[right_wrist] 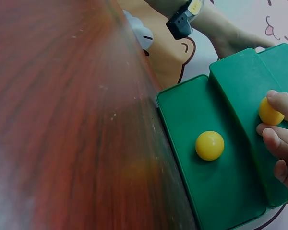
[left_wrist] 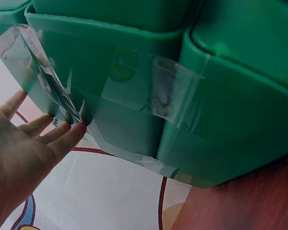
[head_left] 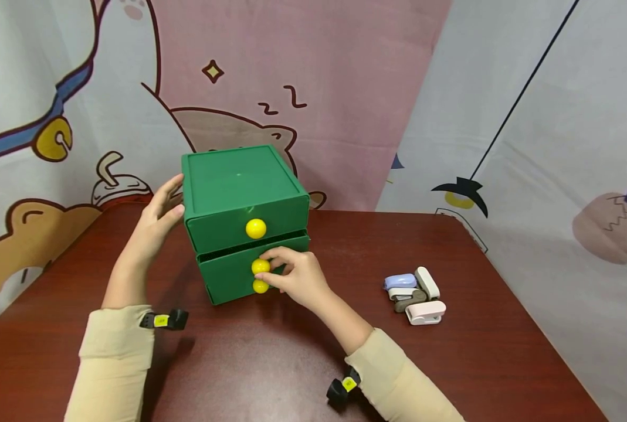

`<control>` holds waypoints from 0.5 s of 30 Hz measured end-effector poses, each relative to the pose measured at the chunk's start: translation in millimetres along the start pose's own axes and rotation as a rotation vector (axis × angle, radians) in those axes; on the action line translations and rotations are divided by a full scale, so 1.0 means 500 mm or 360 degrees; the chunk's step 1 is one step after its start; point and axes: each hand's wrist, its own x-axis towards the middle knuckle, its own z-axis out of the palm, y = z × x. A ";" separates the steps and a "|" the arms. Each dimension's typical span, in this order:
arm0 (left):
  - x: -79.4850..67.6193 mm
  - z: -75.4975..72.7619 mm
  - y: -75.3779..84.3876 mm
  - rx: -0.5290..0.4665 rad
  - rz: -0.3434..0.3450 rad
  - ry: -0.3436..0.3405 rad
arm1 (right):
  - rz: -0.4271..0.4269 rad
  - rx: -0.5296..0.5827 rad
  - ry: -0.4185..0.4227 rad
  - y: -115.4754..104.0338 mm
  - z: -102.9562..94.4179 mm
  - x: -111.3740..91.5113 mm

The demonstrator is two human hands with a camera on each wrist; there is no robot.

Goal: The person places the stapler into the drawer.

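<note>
A green drawer cabinet (head_left: 239,179) with round yellow knobs stands on the table, its middle drawer (right_wrist: 245,103) pulled forward past the bottom drawer (right_wrist: 182,105). My right hand (head_left: 300,280) pinches the middle drawer's yellow knob (head_left: 261,266) between thumb and fingers. Below it shows the bottom drawer's yellow knob (right_wrist: 210,145), untouched. My left hand (head_left: 157,220) rests its spread fingers on the cabinet's left side. Clear tape (left_wrist: 175,91) covers part of that side in the left wrist view.
On the reddish-brown table (head_left: 355,246), to the right of the cabinet, several small staplers in a cluster include a blue one (head_left: 400,282) and a pale pink one (head_left: 426,312). A cartoon-printed curtain (head_left: 355,105) hangs behind the table.
</note>
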 end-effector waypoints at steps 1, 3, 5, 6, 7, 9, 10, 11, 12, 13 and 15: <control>0.000 0.000 0.000 0.0009 0.0000 0.0000 | -0.0014 -0.0011 -0.0008 -0.003 -0.003 -0.004; -0.001 0.000 0.001 0.0019 -0.0003 0.0001 | -0.0044 -0.0019 -0.0027 -0.010 -0.009 -0.014; -0.001 0.000 0.001 0.0028 -0.0009 0.0004 | -0.0072 -0.0029 -0.0045 -0.016 -0.015 -0.023; -0.001 0.000 0.001 0.0030 -0.0011 0.0005 | -0.0087 -0.0032 -0.0056 -0.019 -0.017 -0.028; -0.002 0.000 0.001 0.0034 -0.0014 0.0009 | -0.0104 -0.0042 -0.0061 -0.022 -0.020 -0.032; -0.001 0.001 0.002 0.0021 -0.0015 0.0013 | -0.0142 -0.0065 -0.0072 -0.027 -0.026 -0.041; -0.001 0.001 0.002 0.0016 -0.0015 0.0015 | -0.0159 -0.0080 -0.0078 -0.030 -0.028 -0.045; -0.001 0.002 0.002 0.0009 -0.0013 0.0018 | -0.0178 -0.0093 -0.0084 -0.033 -0.031 -0.049; -0.001 0.002 0.001 0.0004 -0.0010 0.0018 | -0.0195 -0.0102 -0.0093 -0.036 -0.034 -0.053; 0.000 0.002 0.001 -0.0001 -0.0009 0.0020 | -0.0212 -0.0114 -0.0100 -0.038 -0.036 -0.057; 0.000 0.002 0.000 -0.0010 -0.0003 0.0018 | -0.0235 -0.0118 -0.0118 -0.043 -0.042 -0.066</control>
